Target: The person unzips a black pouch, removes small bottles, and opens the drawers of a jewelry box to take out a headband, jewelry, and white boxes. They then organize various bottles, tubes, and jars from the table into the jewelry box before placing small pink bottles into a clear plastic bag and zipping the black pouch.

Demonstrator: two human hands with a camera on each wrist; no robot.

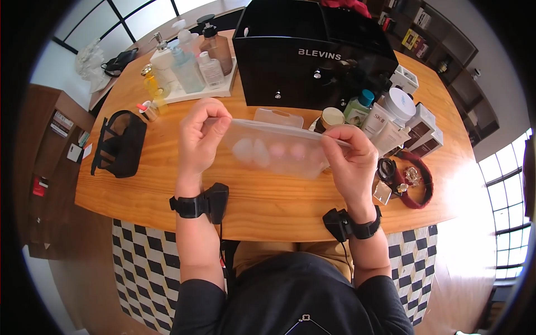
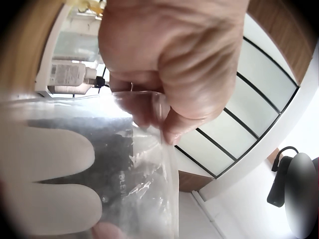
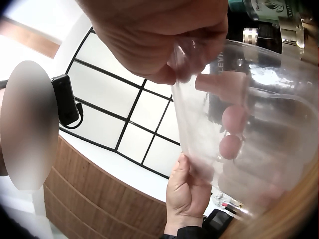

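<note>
A translucent plastic pouch (image 1: 277, 135) hangs stretched between both hands above the wooden table, its top edge upright and towards the box. My left hand (image 1: 204, 134) pinches one upper corner between thumb and fingers. My right hand (image 1: 355, 159) pinches the opposite corner the same way. Through the plastic show two white rounded pads (image 2: 55, 154), side by side, and two small pink balls (image 3: 234, 118). A pale pink piece with a narrow neck (image 3: 224, 84) lies beside the balls, near the right hand.
Behind the pouch stands a black drawer box (image 1: 285, 72), with a clear case (image 1: 279, 117) before it. A white tray of pump bottles (image 1: 223, 89) sits back left, a black mesh bag (image 1: 120, 145) left. Cosmetics, including a white jar (image 1: 399, 103), and a dark red headband (image 1: 427, 187) crowd the right.
</note>
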